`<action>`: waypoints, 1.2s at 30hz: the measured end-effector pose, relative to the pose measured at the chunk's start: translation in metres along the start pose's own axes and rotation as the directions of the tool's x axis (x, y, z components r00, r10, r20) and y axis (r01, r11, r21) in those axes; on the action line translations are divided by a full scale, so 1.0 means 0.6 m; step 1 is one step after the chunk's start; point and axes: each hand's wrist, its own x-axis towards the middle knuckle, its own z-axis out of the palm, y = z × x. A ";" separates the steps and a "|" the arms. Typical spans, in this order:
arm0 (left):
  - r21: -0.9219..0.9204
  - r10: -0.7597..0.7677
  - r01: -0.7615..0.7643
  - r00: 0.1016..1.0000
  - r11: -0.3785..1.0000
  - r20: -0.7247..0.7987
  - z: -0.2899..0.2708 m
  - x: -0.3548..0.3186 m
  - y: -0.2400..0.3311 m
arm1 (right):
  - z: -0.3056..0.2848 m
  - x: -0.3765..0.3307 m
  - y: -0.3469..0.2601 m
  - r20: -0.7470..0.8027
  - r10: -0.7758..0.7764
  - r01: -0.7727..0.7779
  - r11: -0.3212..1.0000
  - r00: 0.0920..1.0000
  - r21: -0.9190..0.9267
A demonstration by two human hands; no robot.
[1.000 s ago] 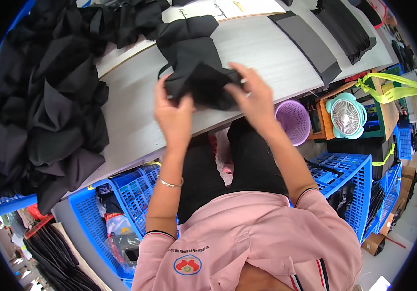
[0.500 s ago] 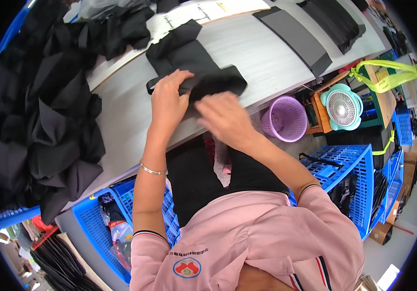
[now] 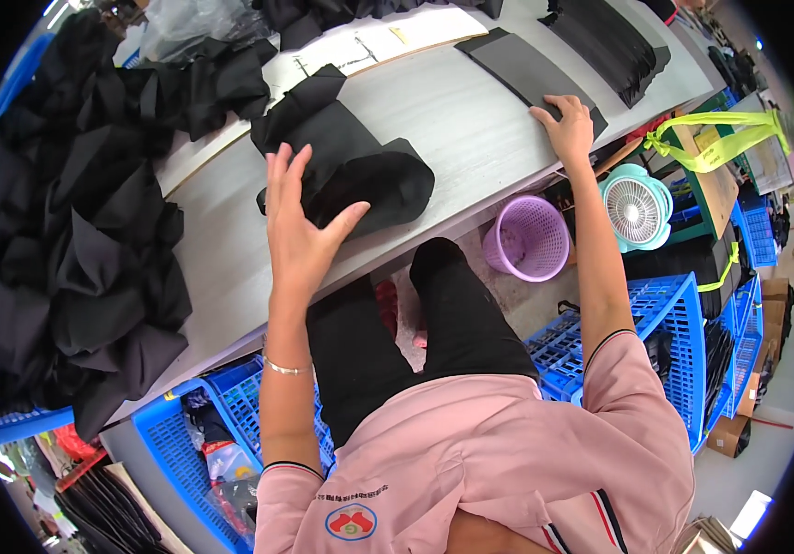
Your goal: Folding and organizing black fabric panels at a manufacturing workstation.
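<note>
A black fabric piece (image 3: pixel 332 138) lies on the table in front of me, its near end folded into a rounded loop. My left hand (image 3: pixel 297 222) is open at the left of this loop, thumb and fingers spread apart; whether it touches the cloth I cannot tell. To the right lies a flat dark grey panel with black ends (image 3: pixel 522 72). My right hand (image 3: pixel 571 129) rests at the near end of that panel, fingers stretched over it and thumb apart.
A big heap of black cloth (image 3: pixel 92 249) fills the left side. Black pieces in a stack (image 3: pixel 605 46) lie at the far right of the table (image 3: pixel 222 249). Below its edge stand a purple basket (image 3: pixel 528 238), a turquoise fan (image 3: pixel 635 209) and blue crates (image 3: pixel 683 360).
My right hand has left the black fabric piece and moved right to the grey panel. My left hand has opened wider. The fabric's near end now stands as a rounder loop.
</note>
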 end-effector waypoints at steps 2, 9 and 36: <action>-0.038 0.035 -0.039 0.995 0.999 -0.095 -0.009 -0.021 0.022 | 0.000 0.015 0.004 0.061 0.030 -0.032 0.999 0.998 0.034; -0.626 0.022 -0.102 0.991 0.773 -0.134 0.038 -0.097 0.068 | -0.026 0.008 -0.012 -0.044 -0.068 0.069 0.997 0.997 0.021; -0.664 0.221 0.617 0.781 -0.423 0.585 0.165 -0.188 0.114 | -0.340 -0.415 -0.264 0.292 -0.045 -0.174 0.711 0.955 0.681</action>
